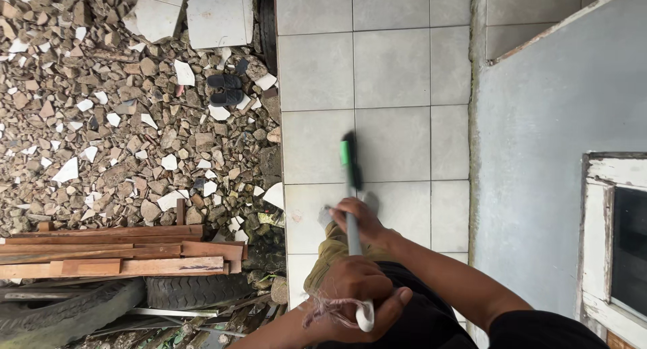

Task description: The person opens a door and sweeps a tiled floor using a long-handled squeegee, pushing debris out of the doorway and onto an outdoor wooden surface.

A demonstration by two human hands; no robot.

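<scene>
Both of our hands are wrapped around one long grey handle [353,231]. Our left hand [360,295] is closed in a fist near the white top end, nearest our body, with a frayed loop of pinkish string [322,311] hanging beside it. Our right hand [360,217] grips further down the shaft, fingers curled fully round it. Neither hand has any slack; both are shut tight on the handle.

Beyond our right hand the shaft runs to a green collar [346,153] and a dark head [353,162], blurred, which sits on or just above the tiled floor [391,73]. We cannot tell whether it is a broom or a brush.

We judge the tool light and stiff: a thin tube, easy to swing, with the far end carrying most of the weight. The smooth shaft may slip in a damp palm, so a two-handed hold, spread as it is now, suits it best. The upper hand steers and the lower one presses.

To the left of our hands lie rubble [121,120] and broken tile, stacked planks [114,255], an old tyre [195,292] and, further off, a pair of dark sandals [226,89]. To the right stands a grey wall [539,153] with a worn white frame [596,234].
</scene>
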